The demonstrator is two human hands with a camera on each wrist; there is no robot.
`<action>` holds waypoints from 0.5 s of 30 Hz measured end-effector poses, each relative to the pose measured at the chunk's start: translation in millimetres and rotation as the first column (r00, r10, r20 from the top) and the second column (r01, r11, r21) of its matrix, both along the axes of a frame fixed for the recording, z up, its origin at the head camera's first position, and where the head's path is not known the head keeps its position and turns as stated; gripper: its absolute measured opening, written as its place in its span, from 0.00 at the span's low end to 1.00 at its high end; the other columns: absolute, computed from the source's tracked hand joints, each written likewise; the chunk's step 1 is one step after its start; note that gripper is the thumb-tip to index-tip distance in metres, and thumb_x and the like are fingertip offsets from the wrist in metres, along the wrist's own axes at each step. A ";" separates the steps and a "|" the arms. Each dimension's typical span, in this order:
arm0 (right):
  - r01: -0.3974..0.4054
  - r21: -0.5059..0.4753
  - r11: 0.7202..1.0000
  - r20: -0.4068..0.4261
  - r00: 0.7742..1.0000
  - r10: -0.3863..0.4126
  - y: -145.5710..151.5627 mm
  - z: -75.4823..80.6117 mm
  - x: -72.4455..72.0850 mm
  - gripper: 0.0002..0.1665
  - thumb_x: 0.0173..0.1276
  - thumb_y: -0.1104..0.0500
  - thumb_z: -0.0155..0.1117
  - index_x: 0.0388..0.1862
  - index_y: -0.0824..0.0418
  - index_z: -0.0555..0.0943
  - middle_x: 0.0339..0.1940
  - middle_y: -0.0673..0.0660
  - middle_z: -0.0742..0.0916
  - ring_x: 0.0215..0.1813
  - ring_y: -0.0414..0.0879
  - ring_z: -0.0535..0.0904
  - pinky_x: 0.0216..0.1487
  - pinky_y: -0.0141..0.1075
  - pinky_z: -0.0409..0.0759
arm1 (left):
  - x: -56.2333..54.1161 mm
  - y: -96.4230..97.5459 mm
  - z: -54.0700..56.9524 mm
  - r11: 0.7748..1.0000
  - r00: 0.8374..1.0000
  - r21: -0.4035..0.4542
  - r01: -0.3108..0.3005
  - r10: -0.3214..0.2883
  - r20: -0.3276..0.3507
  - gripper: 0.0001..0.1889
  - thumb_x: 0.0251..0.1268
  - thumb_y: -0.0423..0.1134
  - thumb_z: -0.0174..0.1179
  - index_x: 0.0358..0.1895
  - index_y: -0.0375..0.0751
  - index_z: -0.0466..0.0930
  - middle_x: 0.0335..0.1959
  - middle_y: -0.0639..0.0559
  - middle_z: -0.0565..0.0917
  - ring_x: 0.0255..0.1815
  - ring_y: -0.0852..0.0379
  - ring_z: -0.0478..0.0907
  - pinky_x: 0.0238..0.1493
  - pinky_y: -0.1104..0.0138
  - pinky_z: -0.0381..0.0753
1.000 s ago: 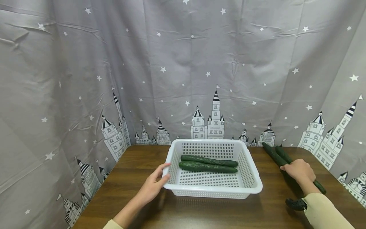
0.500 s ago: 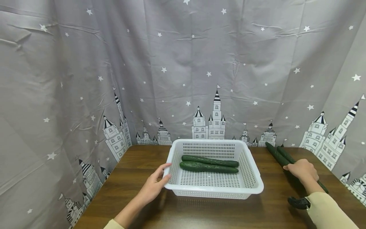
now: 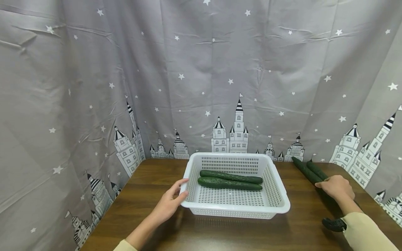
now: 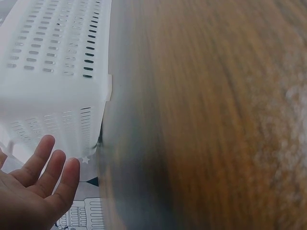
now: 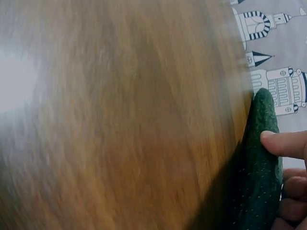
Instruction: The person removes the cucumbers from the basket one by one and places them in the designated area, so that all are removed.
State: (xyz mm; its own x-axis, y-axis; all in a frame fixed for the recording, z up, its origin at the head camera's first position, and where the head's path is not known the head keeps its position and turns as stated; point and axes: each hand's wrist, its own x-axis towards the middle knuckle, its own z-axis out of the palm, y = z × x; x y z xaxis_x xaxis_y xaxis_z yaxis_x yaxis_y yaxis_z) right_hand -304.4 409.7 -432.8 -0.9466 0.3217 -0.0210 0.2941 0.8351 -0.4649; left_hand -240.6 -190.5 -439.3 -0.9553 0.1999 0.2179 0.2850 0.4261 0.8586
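Observation:
A white perforated basket stands on the wooden table, holding two dark green cucumbers side by side. At its left side, my left hand touches the rim with thumb and fingertips; in the left wrist view its fingers lie loosely extended by the basket wall. Two more cucumbers lie slanted at the table's right. My right hand covers their middle parts and grips a cucumber, thumb on one side and fingers curled behind. Which of the pair it holds I cannot tell.
A grey curtain with stars and castles hangs behind and beside the table. A black strap piece sits at the right wrist by the sleeve. Table surface lies between the basket and the right-hand cucumbers.
The right hand has shifted slightly right, and the far end of the right-hand cucumber has moved a little with it. The left hand stays at the basket. The head view has turned slightly.

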 end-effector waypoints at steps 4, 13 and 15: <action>-0.037 0.020 0.999 -0.033 0.999 0.037 1.2 -3.0 1.1 0.39 0.63 0.43 0.69 0.63 0.70 0.77 0.62 0.81 0.74 0.52 0.80 0.74 0.32 0.57 0.78 | 0.3 -0.5 -0.5 1.000 1.000 -0.004 -0.009 0.009 0.004 0.24 0.75 0.44 0.58 0.71 0.50 0.69 0.47 0.40 0.85 0.49 0.51 0.81 0.46 0.64 0.78; -0.040 0.033 0.999 -0.048 0.998 0.042 1.3 -3.4 -0.2 0.38 0.63 0.46 0.68 0.64 0.70 0.76 0.62 0.81 0.75 0.51 0.79 0.75 0.32 0.57 0.78 | 0.6 -0.2 0.1 1.000 1.000 -0.009 -0.018 0.018 0.000 0.24 0.75 0.44 0.58 0.71 0.51 0.69 0.46 0.41 0.85 0.48 0.52 0.81 0.46 0.64 0.78; -0.040 0.033 0.999 -0.042 0.998 0.041 1.5 -2.9 0.1 0.38 0.62 0.46 0.68 0.64 0.70 0.76 0.63 0.81 0.75 0.52 0.79 0.75 0.32 0.57 0.78 | 0.7 0.3 0.5 1.000 1.000 -0.009 -0.017 0.017 -0.008 0.24 0.75 0.44 0.58 0.71 0.50 0.69 0.46 0.41 0.85 0.47 0.52 0.81 0.45 0.63 0.78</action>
State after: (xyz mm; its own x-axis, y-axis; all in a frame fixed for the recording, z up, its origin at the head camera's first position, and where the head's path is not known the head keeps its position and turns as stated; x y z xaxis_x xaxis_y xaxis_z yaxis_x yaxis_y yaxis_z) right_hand -304.3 411.3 -435.6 -0.9587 0.2829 0.0296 0.2401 0.8607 -0.4489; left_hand -240.0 -190.2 -438.8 -0.9568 0.1860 0.2234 0.2844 0.4387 0.8524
